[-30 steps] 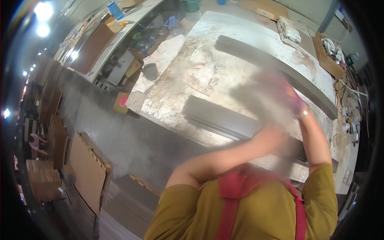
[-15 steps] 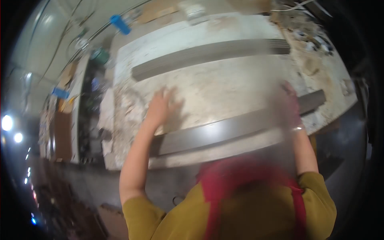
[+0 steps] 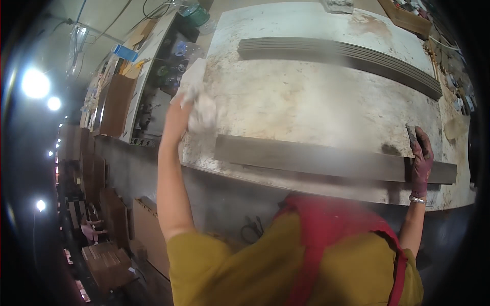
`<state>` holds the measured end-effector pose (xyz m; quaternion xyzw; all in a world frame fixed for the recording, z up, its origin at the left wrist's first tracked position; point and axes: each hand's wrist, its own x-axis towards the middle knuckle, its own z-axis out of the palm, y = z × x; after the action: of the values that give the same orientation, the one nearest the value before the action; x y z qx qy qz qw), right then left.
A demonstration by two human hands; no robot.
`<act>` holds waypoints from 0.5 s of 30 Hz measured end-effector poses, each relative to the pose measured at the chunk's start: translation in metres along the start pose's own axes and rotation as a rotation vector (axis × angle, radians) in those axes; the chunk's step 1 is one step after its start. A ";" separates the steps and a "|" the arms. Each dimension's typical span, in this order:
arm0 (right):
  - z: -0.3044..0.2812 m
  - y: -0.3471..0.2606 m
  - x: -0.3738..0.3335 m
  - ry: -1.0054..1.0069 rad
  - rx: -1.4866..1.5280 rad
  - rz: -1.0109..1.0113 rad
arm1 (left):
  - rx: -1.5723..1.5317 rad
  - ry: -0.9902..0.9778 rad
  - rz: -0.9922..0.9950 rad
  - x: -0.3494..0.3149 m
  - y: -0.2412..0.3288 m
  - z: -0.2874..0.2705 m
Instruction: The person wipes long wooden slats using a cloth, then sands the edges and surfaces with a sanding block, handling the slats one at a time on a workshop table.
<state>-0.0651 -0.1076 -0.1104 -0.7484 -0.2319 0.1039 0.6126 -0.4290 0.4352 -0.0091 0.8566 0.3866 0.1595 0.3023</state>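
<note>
My left hand (image 3: 177, 116) is closed on a crumpled white rag (image 3: 203, 113) at the left edge of the worktable. The rag is slightly blurred. My right hand (image 3: 422, 158), in a stained dark red glove, is near the right end of a long flat grey-brown strip (image 3: 306, 157). Its fingers close round a small grey block-like piece (image 3: 411, 133), whose kind I cannot make out. The strip lies along the near side of the table, with another strip's edge (image 3: 286, 172) showing beneath it.
A stack of similar strips (image 3: 337, 57) lies across the far side of the white, stained worktable (image 3: 286, 102). To the left stand a shelf holding plastic bottles (image 3: 186, 49) and a brown board (image 3: 116, 104). Cardboard (image 3: 151, 232) leans below. Farther off, a person (image 3: 89, 229) is visible.
My left hand was empty over the table; now it grips the rag farther left. My right hand has shifted toward the strip's right end. The whole view has turned and moved left.
</note>
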 end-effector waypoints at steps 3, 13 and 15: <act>0.001 -0.002 0.002 -0.049 0.027 -0.051 | 0.207 -0.146 0.195 -0.081 -0.010 0.047; 0.004 -0.006 -0.001 0.021 -0.024 -0.021 | -0.163 0.208 -0.283 -0.087 -0.053 0.034; 0.005 -0.005 0.001 0.018 -0.045 -0.033 | 0.198 0.153 -0.057 -0.093 -0.044 0.071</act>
<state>-0.0674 -0.1022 -0.1060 -0.7591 -0.2410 0.0816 0.5992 -0.4790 0.3597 -0.0954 0.8562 0.4467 0.1768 0.1901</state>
